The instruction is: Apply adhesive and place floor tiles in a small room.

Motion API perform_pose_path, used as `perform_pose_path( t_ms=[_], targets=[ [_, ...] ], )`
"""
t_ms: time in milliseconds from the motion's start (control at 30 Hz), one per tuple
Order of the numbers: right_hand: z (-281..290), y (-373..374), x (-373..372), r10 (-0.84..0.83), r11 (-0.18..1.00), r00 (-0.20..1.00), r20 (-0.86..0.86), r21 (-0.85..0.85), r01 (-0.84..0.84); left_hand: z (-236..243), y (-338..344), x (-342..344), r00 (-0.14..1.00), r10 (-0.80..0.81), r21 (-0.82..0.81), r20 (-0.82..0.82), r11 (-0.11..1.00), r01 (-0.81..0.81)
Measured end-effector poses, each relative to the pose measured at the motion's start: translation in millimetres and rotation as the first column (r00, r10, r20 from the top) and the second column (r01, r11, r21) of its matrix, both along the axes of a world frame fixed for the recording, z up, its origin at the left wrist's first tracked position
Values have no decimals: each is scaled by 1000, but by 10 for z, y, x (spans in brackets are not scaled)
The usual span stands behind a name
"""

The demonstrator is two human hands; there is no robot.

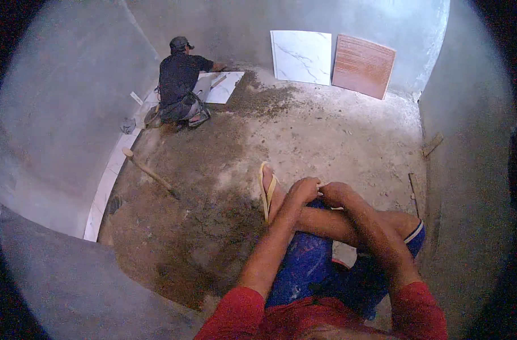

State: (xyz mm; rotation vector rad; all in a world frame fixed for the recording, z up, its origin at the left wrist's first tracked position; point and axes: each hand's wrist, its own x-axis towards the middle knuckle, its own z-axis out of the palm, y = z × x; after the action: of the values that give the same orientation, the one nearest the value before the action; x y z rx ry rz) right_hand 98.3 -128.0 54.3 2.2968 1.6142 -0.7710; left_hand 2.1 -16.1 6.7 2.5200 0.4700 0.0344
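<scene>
Left hand point(305, 190) and right hand point(336, 194) come together over the crossed leg point(326, 220), yellow sandal point(263, 198) just left of them; how far each grip is closed, or on what, I can't tell. Near the crouching worker point(178, 85) sits a grey bucket-like thing point(127, 126), contents unclear.

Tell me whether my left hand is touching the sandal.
Apart: the head view shows a strip of floor between your left hand and the sandal.
</scene>
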Motion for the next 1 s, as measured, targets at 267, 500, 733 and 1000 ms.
perform_pose_path(
  t_ms=[267,500,733,1000],
  targets=[
    [-136,-26,69,50,999,999,22,-14,-49,57,-35,20,997,1,-35,-77,999,-4],
    [-23,-54,-6,76,996,997,8,-40,-75,31,-48,10,995,2,-27,-104,1000,-5],
    [-102,-25,25,57,997,998,11,-48,-57,-56,-56,3,999,7,-11,-49,1000,-8],
    [-97,-118,40,-17,999,1000,2,-41,18,-78,-115,91,994,11,-51,-111,999,-17]
  ],
)
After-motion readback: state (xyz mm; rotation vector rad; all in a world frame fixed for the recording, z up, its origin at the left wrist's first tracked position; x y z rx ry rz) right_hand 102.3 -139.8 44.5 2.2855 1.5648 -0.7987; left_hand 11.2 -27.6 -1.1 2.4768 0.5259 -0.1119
